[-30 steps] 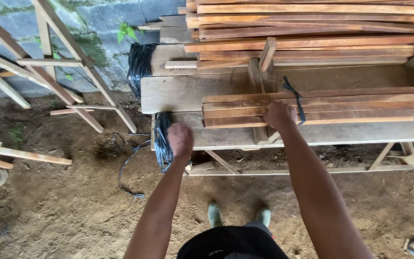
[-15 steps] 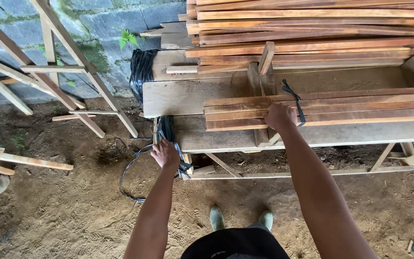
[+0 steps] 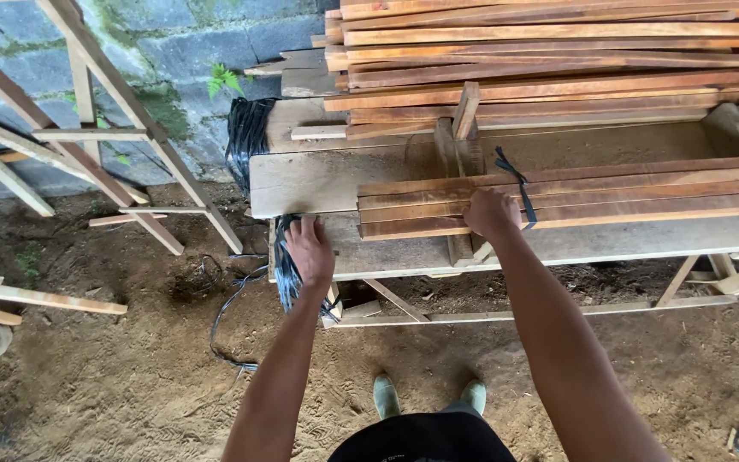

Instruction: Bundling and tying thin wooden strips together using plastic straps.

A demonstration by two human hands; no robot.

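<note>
My left hand (image 3: 310,251) rests on a bundle of black straps (image 3: 286,267) that hangs over the left end of a wooden workbench (image 3: 387,252). My right hand (image 3: 491,213) presses on the near edge of a low stack of reddish wooden slats (image 3: 609,195) lying on the bench. A black strap (image 3: 518,184) runs across these slats just beyond my right hand. Whether my left fingers are closed around a strap is not visible.
A tall pile of long slats (image 3: 558,51) fills the back of the bench. Another black strap bundle (image 3: 247,137) hangs at its far left. Wooden frames (image 3: 104,111) lean against a stone wall. Loose straps (image 3: 228,316) lie on the dirt floor.
My left hand has moved up from below the bench edge onto the black strap bundle at the bench's left end. My right hand has stayed on the slats.
</note>
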